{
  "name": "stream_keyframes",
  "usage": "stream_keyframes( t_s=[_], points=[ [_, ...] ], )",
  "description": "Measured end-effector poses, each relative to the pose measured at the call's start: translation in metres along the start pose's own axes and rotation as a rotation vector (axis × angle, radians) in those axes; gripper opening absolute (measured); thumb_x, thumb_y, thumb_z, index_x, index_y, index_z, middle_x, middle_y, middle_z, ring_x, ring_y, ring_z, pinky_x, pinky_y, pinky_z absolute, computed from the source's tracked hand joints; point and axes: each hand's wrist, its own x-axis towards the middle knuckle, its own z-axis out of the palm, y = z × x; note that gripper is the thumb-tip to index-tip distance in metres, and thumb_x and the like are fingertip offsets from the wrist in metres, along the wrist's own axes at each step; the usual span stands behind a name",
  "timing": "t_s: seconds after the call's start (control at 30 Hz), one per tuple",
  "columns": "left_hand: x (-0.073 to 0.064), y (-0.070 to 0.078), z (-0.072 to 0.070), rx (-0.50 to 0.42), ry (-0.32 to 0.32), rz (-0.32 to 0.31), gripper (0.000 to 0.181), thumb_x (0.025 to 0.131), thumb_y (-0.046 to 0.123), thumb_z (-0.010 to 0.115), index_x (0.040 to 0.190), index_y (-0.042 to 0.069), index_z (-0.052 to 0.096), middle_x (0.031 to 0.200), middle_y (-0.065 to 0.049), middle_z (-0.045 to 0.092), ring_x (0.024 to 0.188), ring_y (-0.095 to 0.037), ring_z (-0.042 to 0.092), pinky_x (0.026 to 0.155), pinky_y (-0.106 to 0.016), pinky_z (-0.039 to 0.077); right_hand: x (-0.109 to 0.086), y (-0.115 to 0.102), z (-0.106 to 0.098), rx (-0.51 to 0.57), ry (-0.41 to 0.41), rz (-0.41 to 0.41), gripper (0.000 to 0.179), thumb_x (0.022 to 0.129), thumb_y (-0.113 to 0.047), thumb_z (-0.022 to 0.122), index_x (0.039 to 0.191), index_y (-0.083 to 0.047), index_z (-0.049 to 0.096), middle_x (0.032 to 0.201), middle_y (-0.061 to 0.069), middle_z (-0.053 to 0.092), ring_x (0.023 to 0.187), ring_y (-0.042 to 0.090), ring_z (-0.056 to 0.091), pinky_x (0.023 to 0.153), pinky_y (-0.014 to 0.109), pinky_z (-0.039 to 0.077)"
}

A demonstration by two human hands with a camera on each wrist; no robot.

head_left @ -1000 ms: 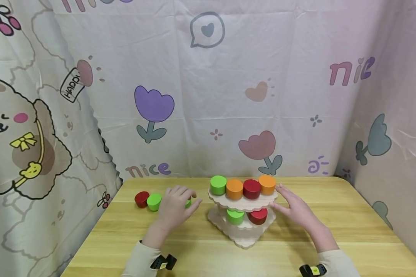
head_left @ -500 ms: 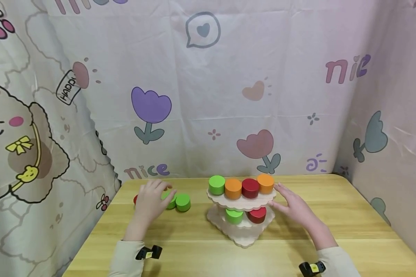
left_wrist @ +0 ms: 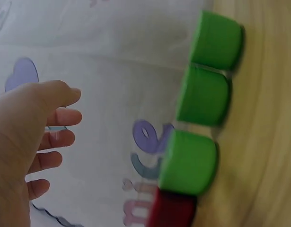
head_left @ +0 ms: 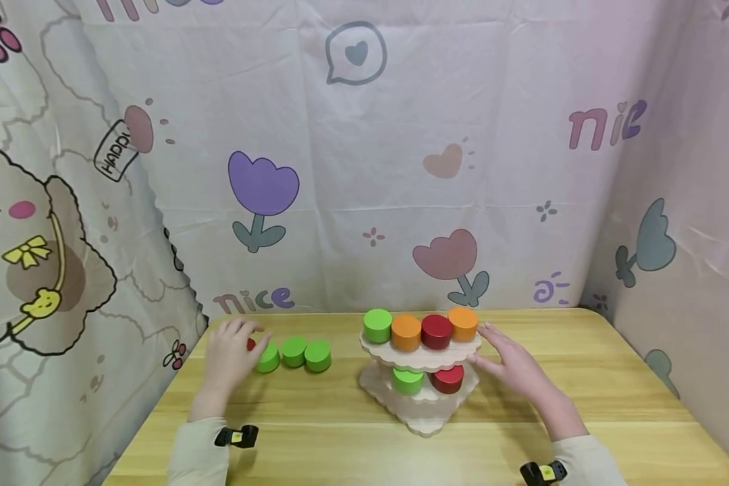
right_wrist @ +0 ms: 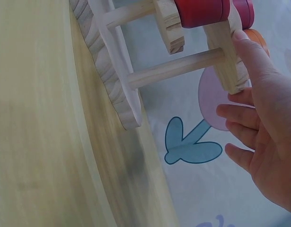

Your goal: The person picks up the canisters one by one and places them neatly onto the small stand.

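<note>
My left hand hovers at the left over a red cylinder block, fingers loosely bent and holding nothing. Three green cylinder blocks line up to its right; in the left wrist view the hand is apart from the row. My right hand holds the right corner of the top tier of a pale wooden tiered stand. In the right wrist view its thumb lies along that tier's edge, the forefinger at the corner. Green, orange and red blocks stand on the top tier.
A green block and a red block sit on the stand's lower tier, partly covered by the top one. The wooden table ends at a printed cloth backdrop; cloth also hangs on both sides.
My left hand has moved left along the row of loose blocks, uncovering the green ones and now partly covering the red one. The right hand stays at the stand.
</note>
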Motion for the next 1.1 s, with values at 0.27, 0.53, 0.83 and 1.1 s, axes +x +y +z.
stream_keyframes(
  t_s=[0.27,0.53,0.83,1.1],
  points=[
    [-0.012,-0.026,0.003,0.016,-0.040,-0.093,0.022,0.084,0.026,0.073,0.097,0.008,0.070,0.102,-0.017,0.066,0.101,-0.039,0.051,0.084,-0.056,0.035,0.001,-0.002,-0.001,-0.010,0.002,0.011,0.073,0.090,-0.046,0.065,0.144,-0.002,0.044,0.151,0.027,0.035,0.137,0.048,0.036,0.107,0.065,0.032],
    [-0.024,-0.045,0.003,0.045,-0.132,-0.174,0.030,0.087,0.028,0.069,0.107,0.006,0.068,0.112,-0.020,0.062,0.108,-0.043,0.047,0.082,-0.059,0.033,0.000,-0.002,0.001,-0.004,0.001,0.013,0.072,0.090,-0.042,0.066,0.144,-0.002,0.043,0.151,0.028,0.036,0.137,0.049,0.036,0.106,0.064,0.033],
    [-0.032,-0.057,0.010,0.062,-0.360,-0.272,0.056,0.086,0.038,0.068,0.128,0.003,0.058,0.126,-0.028,0.054,0.118,-0.049,0.040,0.088,-0.063,0.032,-0.001,0.000,0.000,-0.012,0.006,0.022,0.072,0.090,-0.044,0.065,0.145,-0.002,0.043,0.151,0.027,0.036,0.138,0.048,0.036,0.107,0.064,0.032],
    [-0.034,-0.066,0.019,0.051,-0.438,-0.309,0.067,0.085,0.039,0.068,0.134,-0.003,0.051,0.128,-0.031,0.049,0.119,-0.052,0.034,0.091,-0.064,0.027,0.000,0.001,0.003,-0.018,0.020,0.002,0.073,0.090,-0.045,0.065,0.144,-0.001,0.044,0.151,0.026,0.036,0.137,0.047,0.037,0.108,0.063,0.032]
  ],
)
